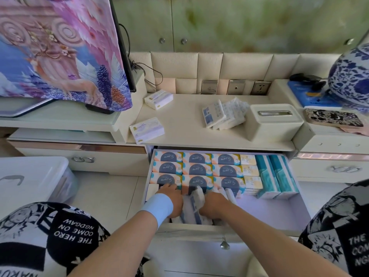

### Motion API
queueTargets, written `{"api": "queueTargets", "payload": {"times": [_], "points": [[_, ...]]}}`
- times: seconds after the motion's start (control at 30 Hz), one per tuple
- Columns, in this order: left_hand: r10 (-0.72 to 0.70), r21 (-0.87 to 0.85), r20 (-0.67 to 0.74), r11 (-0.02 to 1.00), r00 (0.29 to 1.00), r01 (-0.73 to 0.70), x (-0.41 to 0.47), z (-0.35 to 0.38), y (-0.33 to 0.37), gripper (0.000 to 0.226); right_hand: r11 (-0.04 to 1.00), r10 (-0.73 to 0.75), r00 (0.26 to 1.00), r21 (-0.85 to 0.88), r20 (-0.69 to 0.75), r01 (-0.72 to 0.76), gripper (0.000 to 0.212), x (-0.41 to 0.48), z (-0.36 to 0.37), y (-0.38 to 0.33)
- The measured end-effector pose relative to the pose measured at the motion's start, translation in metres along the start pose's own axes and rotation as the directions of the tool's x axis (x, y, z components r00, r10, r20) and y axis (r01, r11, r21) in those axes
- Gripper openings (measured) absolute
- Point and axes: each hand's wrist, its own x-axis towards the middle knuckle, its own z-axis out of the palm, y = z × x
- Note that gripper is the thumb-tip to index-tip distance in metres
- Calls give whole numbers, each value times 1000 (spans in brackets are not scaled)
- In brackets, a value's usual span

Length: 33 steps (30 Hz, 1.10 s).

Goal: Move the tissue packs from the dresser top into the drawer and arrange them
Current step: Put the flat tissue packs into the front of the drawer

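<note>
1. Standing open below the surface [189, 126], the drawer [279, 214] holds three rows of three S.pure packs [197, 169]; to their right runs a column of yellow packs [249, 170]; two teal packs [275, 176] fill the right side; white-and-blue packs [194, 208] stand bunched at the front, with bare drawer floor to their right.
2. On the surface lie a back white pack [158, 99] and a front white pack [146, 129] at the left; a loose pile of blue-printed packs [223, 114] lies just beside a cream tissue box [273, 120].
3. Both hands reach down into the drawer front; the left hand [171, 196], with a pale blue wristband [157, 207], lies against the nearest S.pure pack, and whether it grips anything cannot be told; the right hand [214, 203] curls its fingers down around the white-and-blue packs.
4. "S.pure" reads upside down on dark circles; the yellow packs read "Face"; the person's printed clothing [73, 230] reads "THE HERO COME ON".
</note>
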Motion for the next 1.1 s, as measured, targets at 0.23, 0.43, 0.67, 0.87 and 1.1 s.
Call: {"api": "queueTargets", "payload": {"times": [0.23, 0.43, 0.67, 0.87, 1.1], "points": [[-104, -345, -164, 938, 981, 41, -10, -9, -17, 28, 972, 46, 996, 227, 80, -63, 40, 4, 15, -18], [-212, -551, -352, 834, 912, -19, -24, 6, -29, 48, 804, -7, 953, 569, 302, -174, 25, 1, 15, -40], [-200, -547, -363, 836, 910, -34, -31, 29, -28, 59, 633, -149, 918, 749, 366, -196, 32, 12, 24, -44], [-126, -367, -297, 930, 947, 8, -29, 28, -24, 68, 685, -118, 962, 722, 246, -101, 21, 11, 28, -45], [-199, -190, -289, 971, 936, 148, -10, 5, -7, 68, 989, -95, 950, 78, -298, 124, 24, 9, -7, -23]]}}
